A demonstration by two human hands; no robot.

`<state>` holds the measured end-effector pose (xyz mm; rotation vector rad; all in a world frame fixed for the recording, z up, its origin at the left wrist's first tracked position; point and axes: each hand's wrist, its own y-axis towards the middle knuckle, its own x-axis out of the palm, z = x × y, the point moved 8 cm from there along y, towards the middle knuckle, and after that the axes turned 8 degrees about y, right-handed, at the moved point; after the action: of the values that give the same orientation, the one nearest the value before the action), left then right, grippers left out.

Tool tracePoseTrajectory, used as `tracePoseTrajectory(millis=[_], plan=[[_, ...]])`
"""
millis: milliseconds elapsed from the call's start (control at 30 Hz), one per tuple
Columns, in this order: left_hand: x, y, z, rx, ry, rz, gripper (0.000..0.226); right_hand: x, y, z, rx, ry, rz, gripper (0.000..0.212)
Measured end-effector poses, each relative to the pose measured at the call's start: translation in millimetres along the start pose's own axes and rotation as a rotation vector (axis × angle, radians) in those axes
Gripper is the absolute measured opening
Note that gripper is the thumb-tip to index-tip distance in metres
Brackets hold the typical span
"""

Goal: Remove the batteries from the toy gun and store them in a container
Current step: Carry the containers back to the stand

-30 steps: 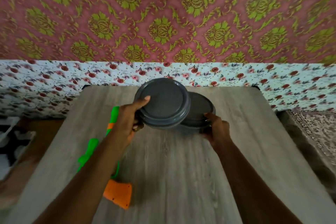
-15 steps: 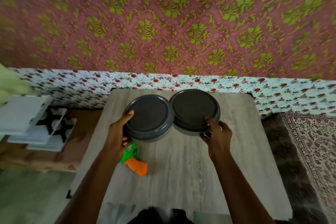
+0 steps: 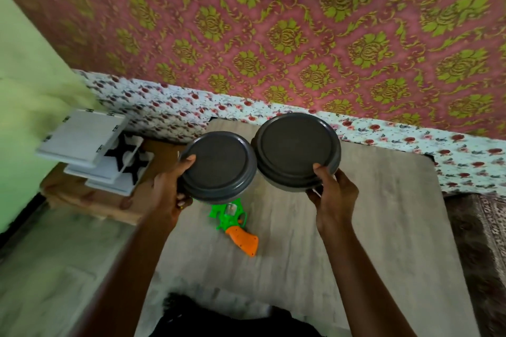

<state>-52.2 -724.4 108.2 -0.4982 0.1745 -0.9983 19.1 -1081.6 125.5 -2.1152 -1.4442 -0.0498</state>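
Two round grey containers with dark lids are held side by side above the wooden table (image 3: 383, 227). My left hand (image 3: 171, 191) grips the left container (image 3: 217, 167), thumb on the lid's edge. My right hand (image 3: 332, 194) grips the right container (image 3: 297, 149) from its near side. Below and between them the toy gun (image 3: 234, 223), green with an orange grip, lies flat on the table; its front part is hidden behind the left container. No batteries are visible.
A low wooden bench (image 3: 90, 197) to the left of the table carries stacked white boards (image 3: 82, 142) with black markings. A patterned rug (image 3: 482, 241) lies right of the table. A floral-covered wall (image 3: 273, 35) rises just behind the table's far edge.
The view has pulled back and upward from the table. Both containers, first overlapping near the table, have been lifted and now sit apart side by side, the right one higher.
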Motion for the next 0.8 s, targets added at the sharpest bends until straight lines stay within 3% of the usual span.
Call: tracePoseTrajectory(millis=[167,333,467,567,800], plan=[[-66.5,36.0,16.3,-0.007,0.051,-0.026,0.078,58.3,-24.3,37.8,-0.074,0.005,-0.003,0.038],[-141.7,66.5,48.3,-0.024,0.099,-0.035,0.058,126.4,-63.3,90.1,-0.089,0.064,0.04,0.029],[-205.7,85.2,80.1,-0.045,0.131,-0.033,0.072,176.0,-99.9,136.0,-0.078,0.149,0.106,0.03],[-245.5,97.4,93.7,-0.073,0.142,-0.018,0.057,206.1,-121.5,159.8,-0.083,0.188,0.148,0.034],[-308.6,123.6,102.3,-0.097,0.104,0.0,0.061,262.8,-145.2,186.1,-0.077,0.13,0.129,0.031]])
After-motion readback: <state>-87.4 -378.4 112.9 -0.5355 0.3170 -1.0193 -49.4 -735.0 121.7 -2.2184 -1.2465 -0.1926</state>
